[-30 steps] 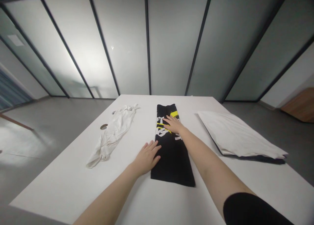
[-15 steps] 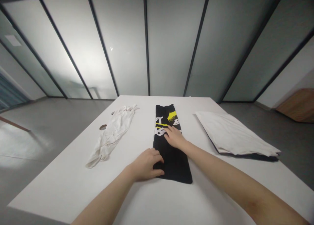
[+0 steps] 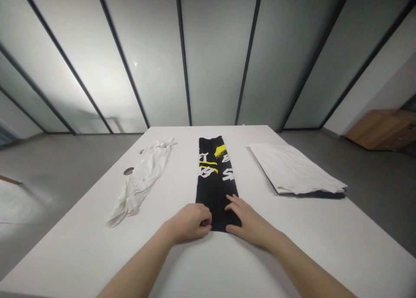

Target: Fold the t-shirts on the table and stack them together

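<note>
A black garment [image 3: 212, 189], folded into a long narrow strip, lies flat with white lettering and yellow marks on its far half. At its near left corner, my left hand [image 3: 193, 220] has its fingers curled and pinched on the edge. My right hand [image 3: 245, 220] touches the near right corner, thumb and fingers spread apart over the cloth. Between the two hands, the near edge of the garment shows.
On the left of the white table [image 3: 182, 267] lies a crumpled white cloth [image 3: 143, 181], beside a round hole [image 3: 128, 171]. A folded stack of white fabric [image 3: 295, 168] with a dark layer underneath sits at the right. Frosted glass panels [image 3: 214, 55] stand beyond.
My right hand has moved from the printed middle of the garment back to its near right corner. My left hand's fingers have curled tighter at the left corner. The view has shifted slightly right.
</note>
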### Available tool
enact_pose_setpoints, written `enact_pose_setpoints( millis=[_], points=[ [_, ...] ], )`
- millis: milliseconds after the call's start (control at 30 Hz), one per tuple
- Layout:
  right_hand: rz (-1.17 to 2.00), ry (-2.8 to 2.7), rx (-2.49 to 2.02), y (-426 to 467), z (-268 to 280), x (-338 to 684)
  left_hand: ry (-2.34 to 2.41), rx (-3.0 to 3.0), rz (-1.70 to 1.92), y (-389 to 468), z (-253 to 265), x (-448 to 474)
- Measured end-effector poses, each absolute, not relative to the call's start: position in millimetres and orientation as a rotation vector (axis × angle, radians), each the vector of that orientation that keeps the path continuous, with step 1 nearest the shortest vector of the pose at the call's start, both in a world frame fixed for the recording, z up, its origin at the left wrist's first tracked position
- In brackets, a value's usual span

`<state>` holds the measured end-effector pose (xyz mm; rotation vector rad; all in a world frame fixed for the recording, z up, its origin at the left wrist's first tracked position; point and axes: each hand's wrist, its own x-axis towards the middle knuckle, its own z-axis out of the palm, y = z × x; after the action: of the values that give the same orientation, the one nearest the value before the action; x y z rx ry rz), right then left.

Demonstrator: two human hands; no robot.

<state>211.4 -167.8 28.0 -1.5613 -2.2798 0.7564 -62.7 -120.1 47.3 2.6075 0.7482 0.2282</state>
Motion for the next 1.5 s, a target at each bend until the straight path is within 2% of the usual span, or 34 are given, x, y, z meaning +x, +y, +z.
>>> enact_pose_setpoints(
  millis=[367, 633, 1000, 1300, 1500],
  points=[
    [0.752, -2.349, -1.525, -169, 36, 209, 0.670, 2.584, 0.198, -118, 58, -66],
    [0.728, -2.369, -1.444, -170, 32, 213, 0.948, 2.600, 0.073, -120, 60, -66],
    [0.749, -2.427, -1.329, -169, 51, 226, 0.878, 2.509, -0.058, -123, 66, -71],
    [0.684, -2.403, -1.257, -173, 59, 221, 0.794, 2.641, 0.337, -126, 65, -57],
    [0.738, -2.473, -1.258, -179, 53, 205, 0.883, 2.632, 0.086, -123, 57, -59]
  ],
)
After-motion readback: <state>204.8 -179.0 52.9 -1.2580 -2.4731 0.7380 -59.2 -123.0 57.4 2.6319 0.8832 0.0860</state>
